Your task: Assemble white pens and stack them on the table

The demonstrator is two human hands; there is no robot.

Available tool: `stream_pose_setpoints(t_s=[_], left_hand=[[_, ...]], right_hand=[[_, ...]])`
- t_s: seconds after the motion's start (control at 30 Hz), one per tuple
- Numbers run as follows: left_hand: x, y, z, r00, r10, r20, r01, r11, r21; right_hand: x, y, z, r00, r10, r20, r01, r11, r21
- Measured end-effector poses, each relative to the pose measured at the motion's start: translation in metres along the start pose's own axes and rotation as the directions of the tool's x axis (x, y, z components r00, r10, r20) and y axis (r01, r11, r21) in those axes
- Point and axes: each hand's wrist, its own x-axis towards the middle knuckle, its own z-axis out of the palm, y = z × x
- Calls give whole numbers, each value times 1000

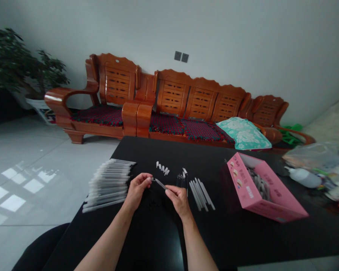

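My left hand (138,189) pinches a small whitish piece, likely a pen cap (149,179), partly hidden by the fingertips. In my right hand (178,198) is a grey pen (160,183), its tip aimed at the left fingers. Tip and cap are very close; whether they touch I cannot tell. Several loose white caps (162,168) lie just beyond my hands. Thin dark refills (181,181) sit behind my right hand, and pale pen barrels (200,194) lie to its right. Small black pieces (153,204) are scattered under my hands. Left of them is a row of whitish pens (109,184).
An open pink box (274,212) with grey pieces inside stands on the right of the black table (158,241). Beyond it are a white bottle (305,177) and plastic bags. A wooden sofa (172,92) lines the far side.
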Motion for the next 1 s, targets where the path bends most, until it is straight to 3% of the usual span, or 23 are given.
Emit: stream_pose_setpoints(t_s=[0.2,0.63,0.73,0.87,1.0], left_hand=[[1,-1,1,1000,27,17,-28,998,61],[0,2,4,999,37,27,-42,979,199],[0,-1,4,999,14,42,-20,989,149],[0,-6,5,997,-71,22,72,997,-35],[0,-11,8,992,-126,17,127,985,-118]], right_hand=[[-2,-3,0,998,3,64,-1,1000,-29],[-4,-4,5,998,-23,62,29,994,-101],[-4,-3,6,999,-39,36,43,991,-124],[-4,-3,10,996,-85,8,85,975,-208],[-4,-6,14,991,-123,49,132,946,-297]])
